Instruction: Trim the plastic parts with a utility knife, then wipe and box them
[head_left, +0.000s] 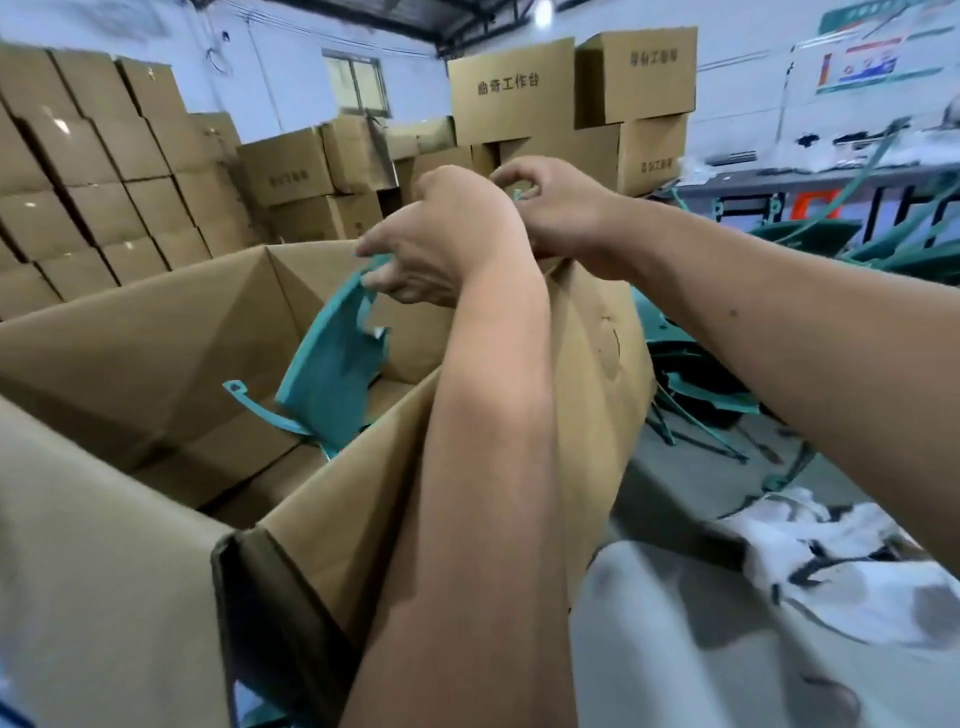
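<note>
A teal plastic part (332, 374) hangs tilted inside a big open cardboard box (156, 332), its lower end near the box floor. My left hand (441, 239) grips the part's top edge above the box. My right hand (550, 208) is just beside it, fingers curled round another bit of teal plastic (518, 195), mostly hidden. A thin teal arm (244, 397) with a hole sticks out low in the box. No knife is visible.
More teal parts (696, 395) lie piled on the floor to the right. A white cloth with dark marks (810, 551) lies at lower right. Stacked cardboard boxes (93, 171) fill the left and back. A bench (810, 176) runs along the right wall.
</note>
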